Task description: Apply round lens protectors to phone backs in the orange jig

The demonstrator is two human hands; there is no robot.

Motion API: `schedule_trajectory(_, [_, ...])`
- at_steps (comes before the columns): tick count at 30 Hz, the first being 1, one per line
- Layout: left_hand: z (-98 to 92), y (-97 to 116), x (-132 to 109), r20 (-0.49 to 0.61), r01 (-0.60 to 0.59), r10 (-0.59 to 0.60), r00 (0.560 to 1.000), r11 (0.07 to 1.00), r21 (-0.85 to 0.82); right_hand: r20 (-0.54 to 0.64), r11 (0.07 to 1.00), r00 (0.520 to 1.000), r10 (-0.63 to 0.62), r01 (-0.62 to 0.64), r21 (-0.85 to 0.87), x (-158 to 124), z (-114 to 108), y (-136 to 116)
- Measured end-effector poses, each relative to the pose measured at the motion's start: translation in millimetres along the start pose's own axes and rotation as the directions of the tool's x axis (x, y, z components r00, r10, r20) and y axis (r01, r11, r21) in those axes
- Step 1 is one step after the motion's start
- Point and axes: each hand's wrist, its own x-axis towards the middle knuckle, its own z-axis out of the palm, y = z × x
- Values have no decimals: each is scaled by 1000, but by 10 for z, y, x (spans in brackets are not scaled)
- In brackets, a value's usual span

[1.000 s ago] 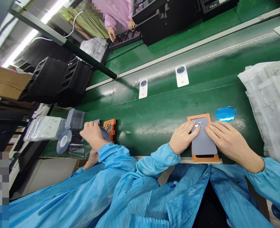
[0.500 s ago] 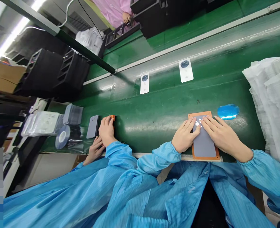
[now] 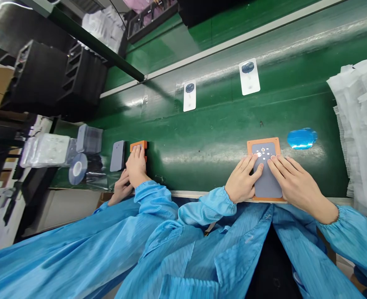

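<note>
The green worktop [image 3: 183,141] sits higher in the view than a second ago, and the pink-sleeved person across it is now cut off almost entirely by the top edge. To the left, a blue-clad co-worker has an upper hand [image 3: 136,166] on a second orange fixture [image 3: 139,144]; a second ago that hand was around a dark, partly hidden piece, while now a loose grey back panel [image 3: 118,157] lies just left of the fixture, as it did half a second ago. The pile of white translucent sleeves [image 3: 362,133] stays at the far right.

The person's right hand [image 3: 298,182] lies flattened with its fingers slightly spread, tips at the panel's upper right edge; half a second ago they reached farther across its face. The left hand [image 3: 241,178] covers the left edge, fingers side by side, thumb spread apart onto the face.

Beneath them, the orange fixture [image 3: 250,146] bears the grey phone back panel [image 3: 267,180], camera holes at the far end. The dark gap seen below the panel a second ago is covered. Two white phone back panels [image 3: 250,81] [image 3: 189,99] lie beyond, well apart, and the blue film [image 3: 302,138] rests near the right hand, as before.
</note>
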Motion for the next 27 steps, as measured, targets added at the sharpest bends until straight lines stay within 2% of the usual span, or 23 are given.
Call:
schedule_trajectory(5, [-10, -92, 11, -21, 19, -21, 1000, 996, -90, -24, 1000, 1000, -1, 1, 19, -29, 69, 39])
schedule_trajectory(8, [-85, -261, -7, -12, 56, -61, 998, 962, -268, -133, 996, 991, -29, 39, 76, -89, 118, 47])
schedule_trajectory(10, [-141, -321, -2, -48, 129, -163, 986, 904, -407, -250, 980, 968, -14, 63, 187, -138, 106, 32])
schedule_trajectory(11, [-162, -315, 19, -90, 165, -234, 968, 865, -474, -313, 957, 949, 36, 57, 284, -159, 83, 23])
schedule_trajectory(13, [-187, -224, 111, -187, 179, -361, 913, 770, -612, -417, 850, 873, 254, 5, 527, -184, 5, 18])
schedule_trajectory(15, [-205, -57, 266, -232, 114, -406, 884, 668, -736, -466, 702, 753, 464, 8, 712, -180, -94, 43])
schedule_trajectory(16, [-220, 38, 354, -245, 70, -404, 881, 624, -778, -468, 652, 716, 518, 24, 758, -169, -143, 66])
schedule_trajectory(17, [-242, 134, 441, -262, 27, -394, 881, 594, -804, -462, 621, 705, 538, 39, 783, -156, -186, 92])
schedule_trajectory(19, [-308, 308, 581, -337, -50, -381, 861, 595, -802, -424, 582, 740, 523, 54, 812, -127, -248, 141])
schedule_trajectory(21, [-384, 437, 658, -426, -103, -353, 833, 658, -746, -376, 536, 766, 521, 49, 842, -104, -260, 168])
schedule_trajectory(24, [-459, 528, 684, -462, -125, -282, 841, 730, -672, -397, 506, 735, 549, 86, 858, -79, -191, 168])
schedule_trajectory(27, [-480, 533, 678, -442, -131, -250, 862, 732, -669, -437, 544, 710, 552, 91, 834, -51, -114, 162])
